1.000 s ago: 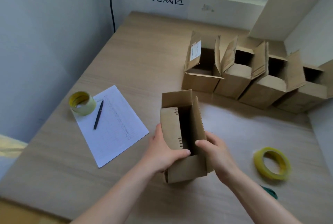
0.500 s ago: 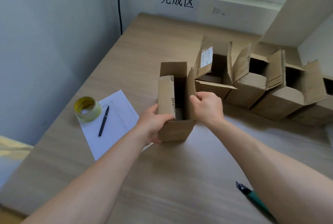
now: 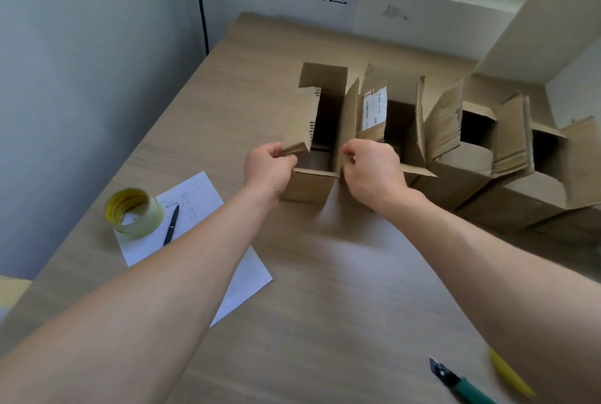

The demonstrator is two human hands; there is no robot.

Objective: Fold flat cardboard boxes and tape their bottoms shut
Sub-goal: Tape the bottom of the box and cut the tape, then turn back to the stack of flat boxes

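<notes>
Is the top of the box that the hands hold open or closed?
Open. The box stands upright with its flaps raised and its dark inside showing; left hand and right hand each pinch a flap.

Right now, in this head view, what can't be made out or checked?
- Brown cardboard box held by left hand and right hand: taped bottom faces the table, unseen.
- White paper sheet: writing too small.
- Green-handled utility knife: cut off by bottom edge.
- Rightmost open cardboard box: cut off by right edge.

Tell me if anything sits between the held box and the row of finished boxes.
Nothing visible does. The box, gripped by the left hand and right hand, already stands against the row's nearest box.
</notes>
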